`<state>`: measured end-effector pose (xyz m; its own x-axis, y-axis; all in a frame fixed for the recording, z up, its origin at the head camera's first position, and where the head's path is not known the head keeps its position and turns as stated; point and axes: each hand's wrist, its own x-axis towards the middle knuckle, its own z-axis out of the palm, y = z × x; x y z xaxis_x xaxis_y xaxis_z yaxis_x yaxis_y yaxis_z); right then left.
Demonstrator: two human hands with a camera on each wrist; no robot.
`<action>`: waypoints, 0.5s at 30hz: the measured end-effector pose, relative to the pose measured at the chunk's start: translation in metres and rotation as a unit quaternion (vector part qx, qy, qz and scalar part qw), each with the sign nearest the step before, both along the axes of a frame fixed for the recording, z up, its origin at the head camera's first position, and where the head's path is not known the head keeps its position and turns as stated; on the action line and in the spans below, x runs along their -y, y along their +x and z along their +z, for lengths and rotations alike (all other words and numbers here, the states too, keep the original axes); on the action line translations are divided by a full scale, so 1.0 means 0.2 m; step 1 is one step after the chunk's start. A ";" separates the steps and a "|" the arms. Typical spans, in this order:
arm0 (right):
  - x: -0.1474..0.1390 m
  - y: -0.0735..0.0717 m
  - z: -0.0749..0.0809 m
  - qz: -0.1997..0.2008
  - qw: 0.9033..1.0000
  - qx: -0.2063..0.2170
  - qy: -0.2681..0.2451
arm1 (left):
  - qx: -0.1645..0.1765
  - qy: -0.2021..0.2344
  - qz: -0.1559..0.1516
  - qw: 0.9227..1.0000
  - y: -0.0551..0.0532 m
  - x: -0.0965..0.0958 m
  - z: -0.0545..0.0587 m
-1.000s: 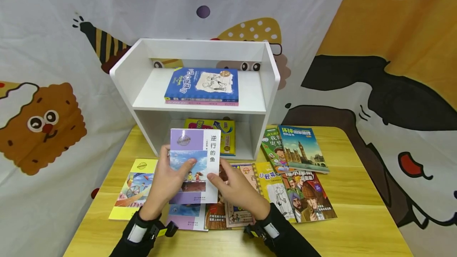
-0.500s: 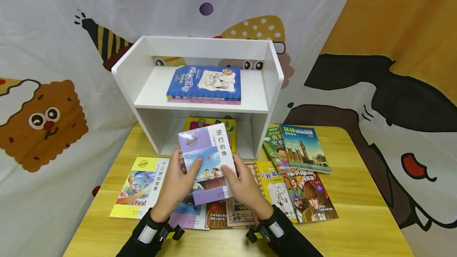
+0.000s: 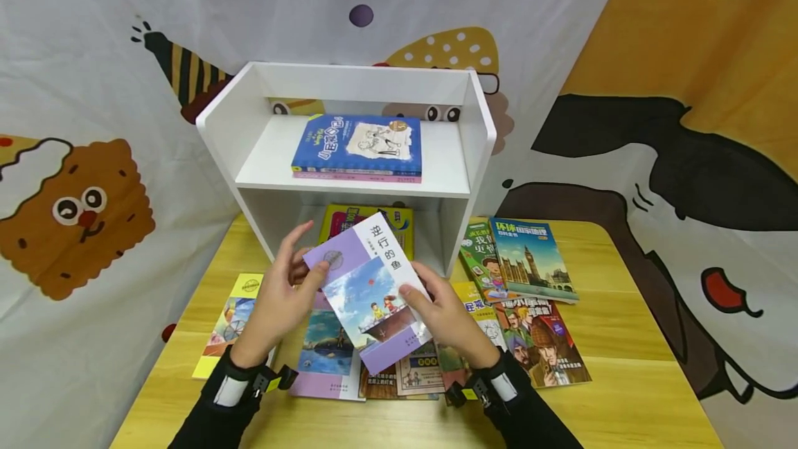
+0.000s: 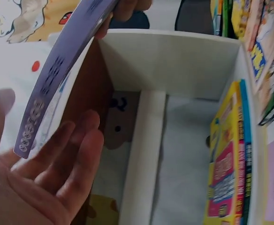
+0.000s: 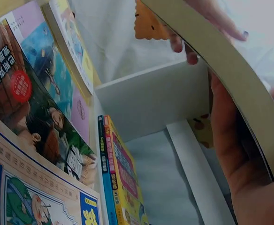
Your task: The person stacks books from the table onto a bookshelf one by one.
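A purple-and-white paperback book (image 3: pixel 368 289) with two children on its cover is held tilted in front of the shelf. My right hand (image 3: pixel 445 310) grips its right edge, thumb on the cover and fingers behind. My left hand (image 3: pixel 283 296) is at the upper left corner, with the thumb tip overlapping the cover and the fingers spread loosely. In the left wrist view, the purple spine (image 4: pixel 48 84) passes between the left thumb and fingers (image 4: pixel 83 159), which are apart from it. The right wrist view shows the cream page edges (image 5: pixel 235 79) above the right hand (image 5: pixel 240 159).
A white two-tier shelf (image 3: pixel 352 189) holds a blue book (image 3: pixel 355 145) on a pink one above and yellow books (image 3: pixel 402 231) below. On the wooden table (image 3: pixel 630 338) lie a yellow book (image 3: pixel 233 321), another purple one (image 3: pixel 327 345), a detective book (image 3: pixel 542 345) and several others.
The book has turned counterclockwise from upright to a slant. My left hand has loosened and shifted from its left edge to the upper left corner; the right hand has kept its grip.
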<state>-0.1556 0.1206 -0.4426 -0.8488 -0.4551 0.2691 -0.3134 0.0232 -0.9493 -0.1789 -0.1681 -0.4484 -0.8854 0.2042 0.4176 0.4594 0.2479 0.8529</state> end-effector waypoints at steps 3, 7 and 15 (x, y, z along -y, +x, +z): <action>-0.01 -0.01 0.01 0.030 0.999 -0.005 0.010 | -0.037 -0.020 -0.019 0.999 0.00 0.00 0.05; -0.03 -0.01 0.02 0.059 0.998 -0.004 0.019 | -0.053 -0.034 -0.063 0.996 0.03 -0.02 0.14; -0.05 -0.03 0.03 0.084 0.996 0.010 0.023 | -0.013 -0.041 -0.121 0.992 0.08 -0.05 0.20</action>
